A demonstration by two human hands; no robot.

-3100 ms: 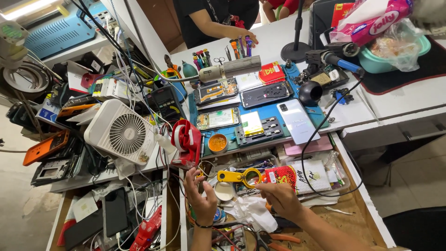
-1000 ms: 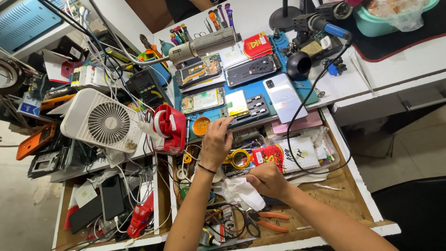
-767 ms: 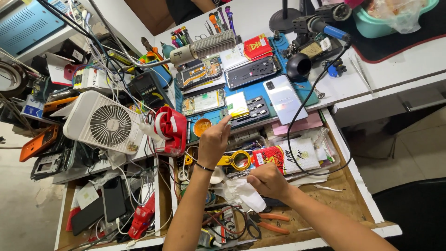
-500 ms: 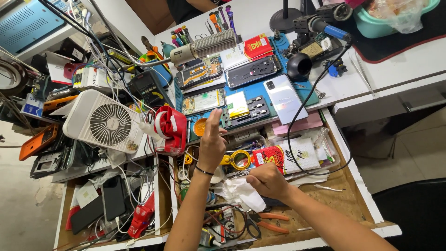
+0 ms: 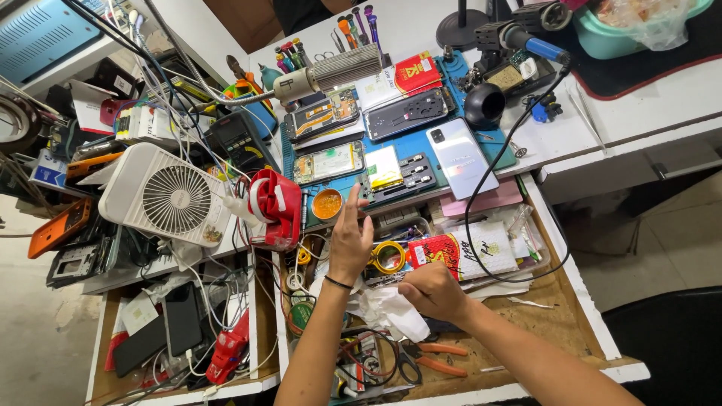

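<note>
My left hand (image 5: pixel 350 244) reaches open-fingered toward the orange dish (image 5: pixel 328 204); right hand (image 5: pixel 434 289) pinches the white tissue (image 5: pixel 391 310); go slowly past loose parts.

Bright, even overhead light; soft, short shadows. Mild glare on the white phone back (image 5: pixel 461 156). Focus sharp throughout, wide-angle bending at bench (image 5: pixel 639 113) edges. No motion blur.

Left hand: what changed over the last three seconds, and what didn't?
The left hand rose from the open drawer, where it lay low beside the right hand, toward the blue mat; its fingers now point up beside the small orange dish, holding nothing. The right hand stayed on the crumpled white tissue. The phones, the white fan and the red holder kept their places.
</note>
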